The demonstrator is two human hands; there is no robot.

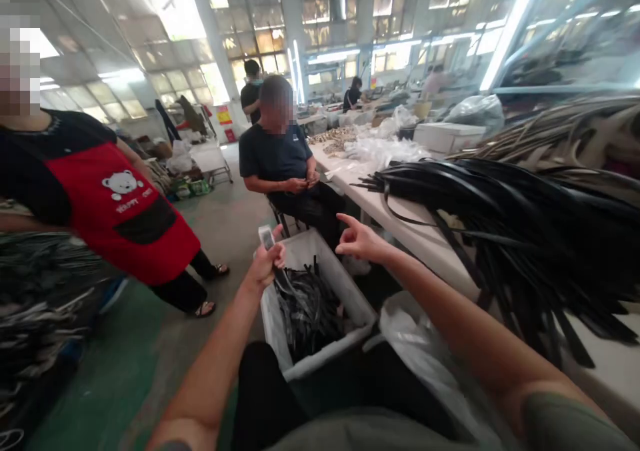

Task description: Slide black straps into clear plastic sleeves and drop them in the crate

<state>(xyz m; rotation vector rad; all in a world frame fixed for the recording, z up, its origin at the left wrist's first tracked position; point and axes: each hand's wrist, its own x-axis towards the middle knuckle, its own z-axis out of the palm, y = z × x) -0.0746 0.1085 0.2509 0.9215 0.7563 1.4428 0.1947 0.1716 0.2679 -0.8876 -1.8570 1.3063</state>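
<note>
My left hand [269, 264] is closed around a strap-like piece with a pale, silvery rectangular end [267, 237], which looks like a buckle and sticks up above my fingers. A greyish length seems to hang below that hand, over a light plastic bin [345, 304]. Inside the bin lies a tangle of black straps [310, 311]. My right hand [361, 239] is raised near the bin's far right corner, its index finger stretched out and the others partly curled. Nothing shows in it.
A long table [410, 231] on the right bears a heap of black straps [480, 204], with a white box [447, 137] farther along. One person [280, 151] sits beyond the bin; another in a red apron [120, 211] stands left. A clear plastic bag [415, 331] lies beside the bin.
</note>
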